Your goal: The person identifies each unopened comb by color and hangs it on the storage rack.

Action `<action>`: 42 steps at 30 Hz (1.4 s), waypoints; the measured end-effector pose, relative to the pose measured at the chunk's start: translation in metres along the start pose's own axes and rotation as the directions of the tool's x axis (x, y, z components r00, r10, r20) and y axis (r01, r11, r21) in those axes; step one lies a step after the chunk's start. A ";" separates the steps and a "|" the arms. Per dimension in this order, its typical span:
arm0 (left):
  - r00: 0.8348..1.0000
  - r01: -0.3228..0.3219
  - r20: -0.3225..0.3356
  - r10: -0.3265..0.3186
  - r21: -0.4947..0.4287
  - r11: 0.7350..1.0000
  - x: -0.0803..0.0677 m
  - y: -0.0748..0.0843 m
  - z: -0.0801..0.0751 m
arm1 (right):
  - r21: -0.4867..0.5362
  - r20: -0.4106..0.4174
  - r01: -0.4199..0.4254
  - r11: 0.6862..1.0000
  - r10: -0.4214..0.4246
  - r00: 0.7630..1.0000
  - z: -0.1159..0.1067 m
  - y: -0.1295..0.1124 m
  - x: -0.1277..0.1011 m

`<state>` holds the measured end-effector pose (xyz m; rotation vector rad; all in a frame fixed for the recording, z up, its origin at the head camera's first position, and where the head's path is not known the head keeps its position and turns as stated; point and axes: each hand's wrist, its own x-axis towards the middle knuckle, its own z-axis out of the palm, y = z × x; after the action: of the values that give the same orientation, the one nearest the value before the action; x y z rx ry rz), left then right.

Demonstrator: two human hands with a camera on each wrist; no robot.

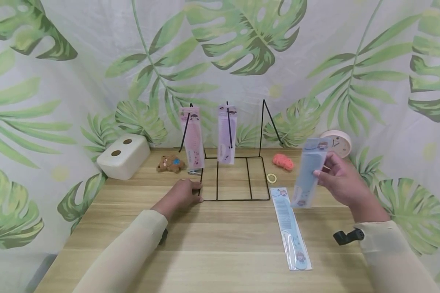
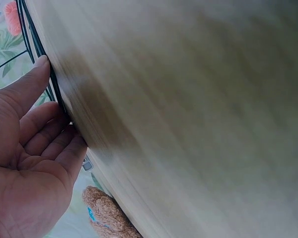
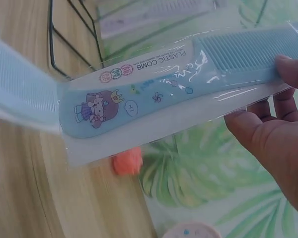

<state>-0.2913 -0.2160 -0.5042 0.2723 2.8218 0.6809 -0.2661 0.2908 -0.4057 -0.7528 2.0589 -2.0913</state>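
Observation:
My right hand (image 1: 339, 179) pinches a blue plastic comb in a clear package (image 3: 154, 94), held upright above the table at the right. A second packaged blue comb (image 1: 289, 228) lies on the table below it. At the left front corner of a black wire display rack (image 1: 234, 200), my left hand (image 1: 183, 193) grips the base wire; the left wrist view shows its thumb and fingers (image 2: 44, 131) at the wire. A packaged pink comb (image 1: 193, 140) hangs on the rack's left hook and a packaged purple comb (image 1: 227, 136) on the middle one. The right hook (image 1: 273, 122) carries nothing.
Left of the rack are a white box with two round holes (image 1: 126, 158), a brown toy bear (image 1: 170, 163) and a small metal clip (image 1: 194, 172). To its right sit coral yarn (image 1: 283, 162), a yellow ring (image 1: 271, 175) and a pink round clock (image 1: 342, 142). A leaf-patterned curtain (image 1: 242, 85) stands behind.

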 end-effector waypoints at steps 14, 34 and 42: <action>0.999 -0.028 -0.018 0.028 0.036 0.999 0.000 0.001 0.000 | -0.059 0.086 -0.021 0.998 0.026 0.996 0.059 -0.001 0.026; 1.000 -0.026 -0.012 0.026 0.040 0.999 -0.001 0.002 0.001 | -0.133 0.021 -0.090 0.987 0.094 0.995 0.061 0.001 0.031; 1.000 -0.004 -0.010 0.004 0.033 0.999 -0.001 0.002 0.001 | -0.120 0.006 -0.113 0.986 0.114 0.993 0.061 0.001 0.037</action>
<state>-0.2896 -0.2142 -0.5036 0.2810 2.8448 0.6386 -0.2730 0.2198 -0.3995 -0.6456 2.1809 -1.9132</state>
